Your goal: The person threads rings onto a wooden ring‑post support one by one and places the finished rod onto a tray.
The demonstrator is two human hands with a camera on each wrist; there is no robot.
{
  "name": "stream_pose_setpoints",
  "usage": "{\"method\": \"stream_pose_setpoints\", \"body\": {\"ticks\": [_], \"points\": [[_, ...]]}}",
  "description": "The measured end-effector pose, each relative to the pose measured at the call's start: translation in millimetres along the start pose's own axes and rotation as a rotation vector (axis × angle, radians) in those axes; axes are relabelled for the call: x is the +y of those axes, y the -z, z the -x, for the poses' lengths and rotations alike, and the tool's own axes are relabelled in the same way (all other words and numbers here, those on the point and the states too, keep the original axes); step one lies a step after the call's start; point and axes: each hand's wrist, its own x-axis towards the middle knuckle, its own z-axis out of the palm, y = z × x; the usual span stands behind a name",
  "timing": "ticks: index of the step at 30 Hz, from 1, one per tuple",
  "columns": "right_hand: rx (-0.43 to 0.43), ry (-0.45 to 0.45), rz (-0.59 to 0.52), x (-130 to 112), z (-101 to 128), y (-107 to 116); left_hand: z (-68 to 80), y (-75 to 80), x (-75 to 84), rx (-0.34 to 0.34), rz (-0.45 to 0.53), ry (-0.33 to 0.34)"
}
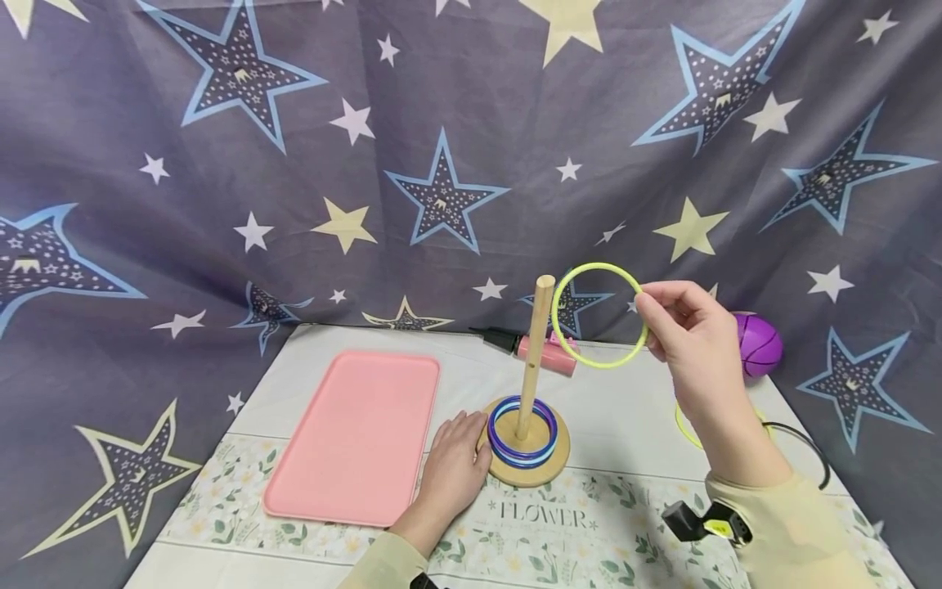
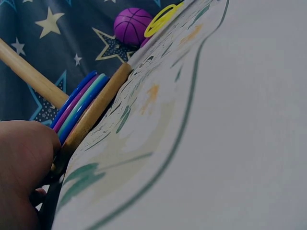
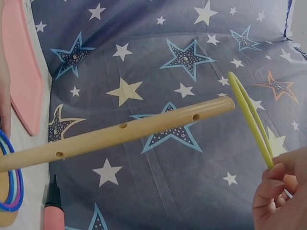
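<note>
My right hand (image 1: pixel 695 343) pinches a yellow ring (image 1: pixel 600 365) between thumb and fingers, holding it up just right of the top of a wooden peg (image 1: pixel 537 343). In the right wrist view the yellow ring (image 3: pixel 250 117) appears nearly edge-on, apart from the peg's end (image 3: pixel 223 104). The peg rises from a round wooden base (image 1: pixel 528 474). Several blue, purple and light blue rings (image 2: pixel 79 103) lie stacked around its foot. My left hand (image 1: pixel 458 462) lies on the table with fingers extended, touching the left edge of the base.
A pink tray (image 1: pixel 353 442) lies left of my left hand. Behind the peg is a pink and black pump (image 1: pixel 548 356). At the right stand a purple ball (image 1: pixel 758 345) and another yellow ring (image 1: pixel 686 429), partly hidden by my right arm. A star-patterned curtain (image 1: pixel 441 98) hangs behind the table.
</note>
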Motion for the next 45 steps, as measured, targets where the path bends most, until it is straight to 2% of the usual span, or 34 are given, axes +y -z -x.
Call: {"method": "stream_pose_setpoints", "body": {"ticks": [16,28,45], "points": [[-0.036,0.019,0.006,11,-6,-28,2.1,-3.2,-3.3,-0.008,0.0,0.016],[-0.041,-0.036,0.078,27,-4,-40,1.9,-2.2,-1.0,-0.014,0.001,0.018],[-0.041,-0.111,0.057,62,6,-44,-0.3,0.0,1.7,-0.007,-0.005,0.005]]}}
